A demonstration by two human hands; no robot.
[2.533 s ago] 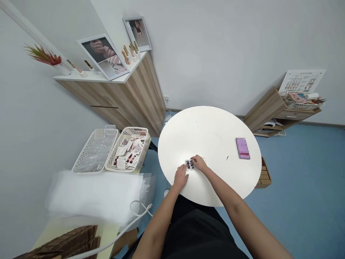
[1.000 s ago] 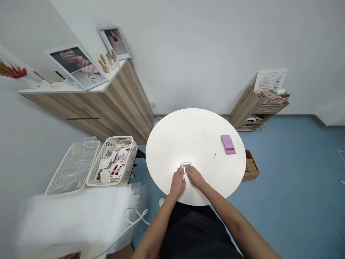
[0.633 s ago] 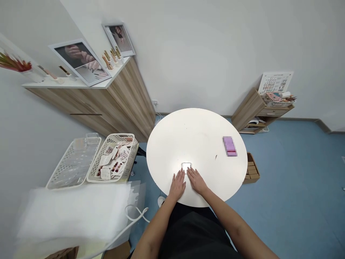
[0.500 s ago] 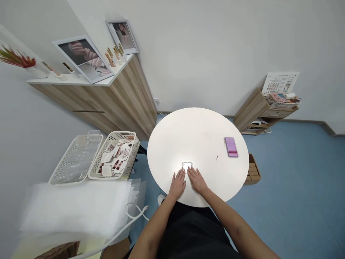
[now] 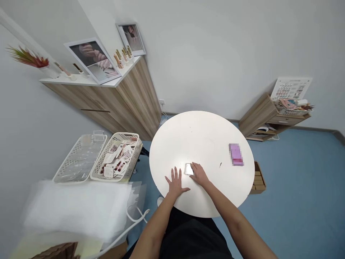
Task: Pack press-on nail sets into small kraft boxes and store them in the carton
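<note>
A blue floor [image 5: 302,208] runs beneath the work area. A wood-grain cabinet [image 5: 126,104] stands against the wall at upper left, and a low wooden side unit [image 5: 256,115] stands farther along at right. A round white table [image 5: 202,136] occupies the centre, directly in front of the person, who wears a black garment [image 5: 194,237]. At lower left, a blurred sheet of translucent film [image 5: 75,212] lies close to the camera, with a white cable [image 5: 129,230] running below it.

Two white perforated baskets sit side by side left of the table. The nearer-to-table basket [image 5: 126,135] holds nail sample cards [image 5: 115,160]; the other basket [image 5: 97,136] holds transparent plastic pieces. A cardboard box [image 5: 258,183] sits on the floor, partly behind the table's right edge. On the cabinet top, two framed nail photographs [image 5: 91,61] and gold-toned display stands [image 5: 122,55] are lined up.

On the table, a pixelated pink packet [image 5: 236,154] lies well to the right. A small transparent tray [image 5: 189,169] lies near the table's front edge, angled and washed out by glare. The right hand [image 5: 199,175] is against the tray's right side; whether it grips the tray cannot be told. The left hand [image 5: 175,183] lies flat and spread just beside the tray, not touching it.
</note>
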